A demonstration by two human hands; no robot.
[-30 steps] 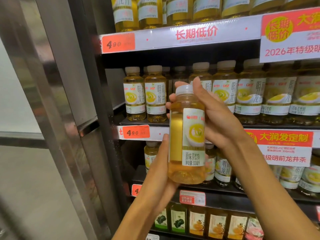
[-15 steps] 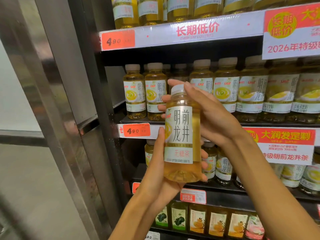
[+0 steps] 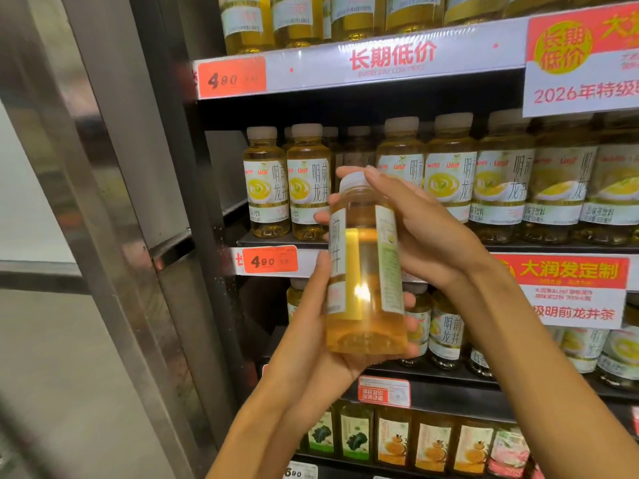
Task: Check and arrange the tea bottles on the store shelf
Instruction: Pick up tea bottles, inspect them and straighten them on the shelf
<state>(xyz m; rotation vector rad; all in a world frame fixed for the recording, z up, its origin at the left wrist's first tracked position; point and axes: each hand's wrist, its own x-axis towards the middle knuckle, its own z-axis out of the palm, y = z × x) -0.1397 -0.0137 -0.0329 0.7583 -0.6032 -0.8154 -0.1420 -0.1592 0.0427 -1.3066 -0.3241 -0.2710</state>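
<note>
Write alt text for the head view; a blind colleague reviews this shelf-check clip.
Two hands hold a tea bottle upright before a store shelf: the left hand grips its base, the right hand its top. Rows of matching bottles stand behind, above orange 4.90 price tags.

Tea bottle [image 3: 366, 271] held upright before shelf [image 3: 380, 63], left hand [image 3: 311, 340] cupping base, right hand [image 3: 425, 233] gripping cap end

A tall metal frame [image 3: 114, 216] stands at the left, shiny with soft reflections. Beside it is a pale wall [image 3: 20, 188] with a dark horizontal band [image 3: 38, 281]. The dark shelf unit [image 3: 380, 108] carries orange price tags [image 3: 231, 77] and red-and-white signs [image 3: 581, 60].
</note>
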